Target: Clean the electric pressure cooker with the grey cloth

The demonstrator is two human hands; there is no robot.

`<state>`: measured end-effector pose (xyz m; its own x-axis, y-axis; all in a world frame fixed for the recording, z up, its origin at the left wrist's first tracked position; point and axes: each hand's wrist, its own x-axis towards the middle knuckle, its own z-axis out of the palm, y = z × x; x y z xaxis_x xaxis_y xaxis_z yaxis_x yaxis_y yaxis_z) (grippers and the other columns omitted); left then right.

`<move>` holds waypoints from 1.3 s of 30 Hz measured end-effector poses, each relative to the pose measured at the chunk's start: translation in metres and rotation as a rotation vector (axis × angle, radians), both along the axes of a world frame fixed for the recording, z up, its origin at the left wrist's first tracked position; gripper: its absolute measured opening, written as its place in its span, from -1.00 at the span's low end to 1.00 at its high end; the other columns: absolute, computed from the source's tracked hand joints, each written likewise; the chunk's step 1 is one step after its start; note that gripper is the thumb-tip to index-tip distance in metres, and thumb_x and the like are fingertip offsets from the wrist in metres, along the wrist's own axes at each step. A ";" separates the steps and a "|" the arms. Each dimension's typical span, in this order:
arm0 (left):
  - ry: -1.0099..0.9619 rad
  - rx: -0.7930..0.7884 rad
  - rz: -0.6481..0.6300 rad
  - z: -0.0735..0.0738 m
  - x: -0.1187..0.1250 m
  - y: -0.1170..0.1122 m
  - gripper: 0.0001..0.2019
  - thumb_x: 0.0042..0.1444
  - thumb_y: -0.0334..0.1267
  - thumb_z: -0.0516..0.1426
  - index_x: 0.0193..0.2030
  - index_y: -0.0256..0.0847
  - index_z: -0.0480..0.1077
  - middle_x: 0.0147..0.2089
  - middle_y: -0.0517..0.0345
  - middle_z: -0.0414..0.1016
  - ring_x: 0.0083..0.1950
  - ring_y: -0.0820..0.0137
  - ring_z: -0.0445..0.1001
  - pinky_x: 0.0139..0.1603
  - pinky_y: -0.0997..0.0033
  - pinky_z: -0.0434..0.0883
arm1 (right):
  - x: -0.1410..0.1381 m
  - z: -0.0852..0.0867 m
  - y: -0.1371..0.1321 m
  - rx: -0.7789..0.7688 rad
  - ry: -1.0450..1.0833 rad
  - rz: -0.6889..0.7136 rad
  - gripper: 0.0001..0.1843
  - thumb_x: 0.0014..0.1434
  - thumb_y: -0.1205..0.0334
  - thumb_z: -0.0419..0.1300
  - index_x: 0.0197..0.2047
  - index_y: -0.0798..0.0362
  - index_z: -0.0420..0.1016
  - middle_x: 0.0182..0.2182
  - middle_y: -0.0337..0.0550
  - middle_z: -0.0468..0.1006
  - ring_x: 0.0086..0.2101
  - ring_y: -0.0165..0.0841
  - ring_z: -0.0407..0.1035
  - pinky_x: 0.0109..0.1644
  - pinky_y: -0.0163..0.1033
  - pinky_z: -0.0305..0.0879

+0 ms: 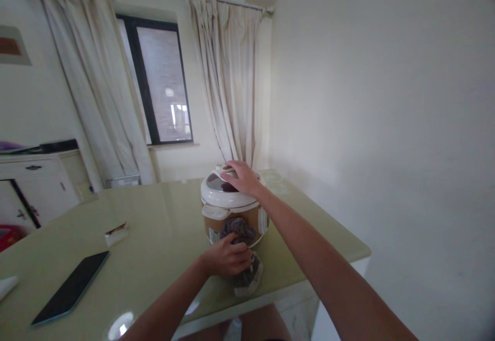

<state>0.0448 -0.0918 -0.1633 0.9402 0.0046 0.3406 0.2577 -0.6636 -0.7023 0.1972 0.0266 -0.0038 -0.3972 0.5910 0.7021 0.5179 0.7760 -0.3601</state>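
Observation:
A white and tan electric cooker (211,225) with a closed lid stands near the right side of the table. My right hand (244,177) rests on top of the lid by its handle, fingers stretched over it. Against the cooker's lower side, my left hand (228,258) is closed around a dark grey cloth (240,229). One bunched part of the cloth presses on the tan body. The other end, with a pale edge, hangs below the fist toward the table's near edge.
The table (166,217) has a pale green glossy top. On its left lie a dark tablet (73,287) and a small white packet (116,233). A white wall (367,124) runs along the right, and a curtain (232,72) hangs behind the cooker.

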 end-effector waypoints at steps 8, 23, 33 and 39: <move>-0.079 -0.007 0.002 -0.015 -0.015 -0.001 -0.98 0.31 -0.27 0.27 -0.18 -0.10 0.55 -0.18 0.17 0.61 -0.15 0.34 0.38 0.03 0.14 0.27 | -0.041 -0.016 -0.066 0.463 -0.553 0.133 -0.53 0.43 -0.20 0.19 0.07 0.01 0.62 0.09 0.01 0.66 0.16 -0.10 0.39 0.42 0.08 0.08; -0.630 -0.183 0.263 -0.028 -0.080 -0.001 -0.77 0.10 -0.04 0.29 -0.17 -0.09 0.60 -0.16 -0.02 0.61 -0.10 0.13 0.44 0.01 0.02 0.35 | -0.025 -0.030 -0.086 0.574 -0.738 0.199 -0.64 0.36 -0.06 0.20 -0.10 0.06 0.63 -0.11 0.02 0.69 -0.02 -0.10 0.45 0.29 0.10 0.21; -1.176 -0.715 0.338 -0.002 -0.075 0.015 -0.84 0.08 -0.11 0.26 -0.27 -0.11 0.59 -0.15 0.06 0.60 -0.08 0.19 0.55 0.00 0.18 0.51 | 0.058 -0.055 -0.092 0.593 -0.243 0.253 -0.61 0.44 0.05 0.15 0.23 -0.02 0.52 0.30 0.03 0.52 0.33 -0.07 0.29 0.34 0.08 0.26; -1.884 -0.678 0.339 0.066 -0.067 0.041 -0.60 0.18 0.11 0.24 -0.13 -0.21 0.56 -0.17 0.03 0.67 -0.11 0.20 0.63 -0.02 0.22 0.55 | 0.092 -0.106 -0.058 0.184 0.574 -0.396 -0.40 0.47 -0.17 0.05 0.39 -0.02 0.41 0.42 0.13 0.33 0.41 0.02 0.15 0.48 0.32 0.04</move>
<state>-0.0226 -0.0506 -0.0970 -0.5757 0.5902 0.5658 0.3699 -0.4291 0.8240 0.2896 -0.0312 -0.1099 0.2836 0.4663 0.8379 0.5411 0.6436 -0.5413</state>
